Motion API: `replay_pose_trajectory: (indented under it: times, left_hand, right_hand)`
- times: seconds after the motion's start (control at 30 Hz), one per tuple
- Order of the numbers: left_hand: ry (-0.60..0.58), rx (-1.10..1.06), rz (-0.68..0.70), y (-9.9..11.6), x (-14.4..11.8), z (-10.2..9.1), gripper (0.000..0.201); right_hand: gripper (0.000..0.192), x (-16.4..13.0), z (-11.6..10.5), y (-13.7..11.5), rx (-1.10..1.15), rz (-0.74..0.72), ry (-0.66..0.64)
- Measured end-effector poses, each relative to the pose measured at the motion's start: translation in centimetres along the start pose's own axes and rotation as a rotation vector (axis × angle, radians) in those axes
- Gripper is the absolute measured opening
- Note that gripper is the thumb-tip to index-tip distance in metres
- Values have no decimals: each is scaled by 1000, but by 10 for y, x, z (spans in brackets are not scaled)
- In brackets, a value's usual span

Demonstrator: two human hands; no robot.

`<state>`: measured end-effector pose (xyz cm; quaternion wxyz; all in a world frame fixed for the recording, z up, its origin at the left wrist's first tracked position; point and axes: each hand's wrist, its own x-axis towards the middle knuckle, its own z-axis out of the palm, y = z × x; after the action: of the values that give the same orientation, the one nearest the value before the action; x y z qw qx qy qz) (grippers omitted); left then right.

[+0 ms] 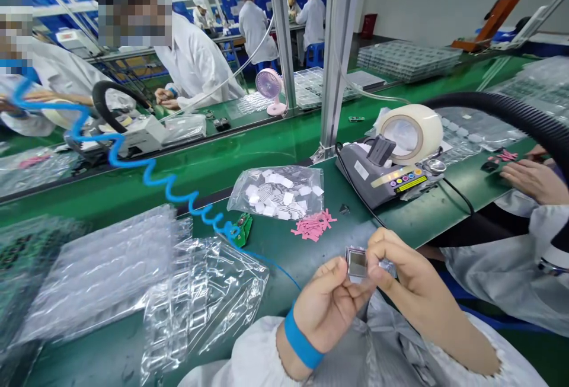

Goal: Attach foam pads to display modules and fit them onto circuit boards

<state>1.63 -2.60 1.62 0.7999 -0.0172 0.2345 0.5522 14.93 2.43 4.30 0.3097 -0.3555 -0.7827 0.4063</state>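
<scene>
A small square part with a grey, screen-like face [357, 261] is held up between my hands above the bench's front edge. My left hand [326, 298] pinches its left side and lower edge with thumb and fingers. At the right side, my right hand [398, 265] grips it between thumb and bent fingers, hiding that edge. Something clear and shiny, perhaps film, shows by the right fingers. A blue strap [300, 336] circles my left wrist. Just beyond the hands lies a pile of pink strips [312, 226], beside a clear bag with white pieces [278, 192].
A grey tape dispenser [377, 182] carries a large tape roll [430, 129]. Clear plastic trays [200, 298] lie at left, near a green circuit board [241, 230]. A blue coiled cord [166, 188] hangs across the left side. A co-worker's hand [533, 179] is at right.
</scene>
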Motion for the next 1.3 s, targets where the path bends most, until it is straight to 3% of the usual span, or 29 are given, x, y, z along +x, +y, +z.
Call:
replay_pose_trajectory:
  times: [0.23, 0.43, 0.5, 0.63, 0.7, 0.77, 0.87, 1.0, 1.17, 1.3]
  left_hand:
    - [32, -4, -3, 0, 2, -5, 15]
    - [76, 50, 89, 2, 2, -4, 16]
    - [101, 149, 129, 5, -2, -6, 20]
    - [106, 431, 183, 16, -18, -18, 26]
    - [75, 477, 164, 24, -29, -28, 27]
    - [86, 467, 144, 34, -41, -38, 28]
    - [273, 554, 238, 51, -59, -52, 26]
    - [548, 828, 531, 72, -81, -68, 20]
    - [685, 1188, 746, 86, -105, -78, 11]
    - [701, 1303, 781, 88, -119, -80, 13]
  right_hand:
    - [21, 5, 7, 1, -4, 18, 58]
    - [14, 4, 25, 17, -415, -133, 399]
    - [28, 5, 27, 22, -364, -184, 306]
    - [43, 6, 32, 29, -212, -333, -69]
    - [45, 11, 39, 31, -211, -343, -141]
    - [44, 23, 51, 32, -259, -263, -188]
    - [29, 54, 78, 33, -344, -154, -308]
    - [9, 104, 131, 29, -389, -222, -451]
    - [25, 153, 196, 26, -425, -356, -535]
    - [23, 181, 220, 34, -419, -417, -607]
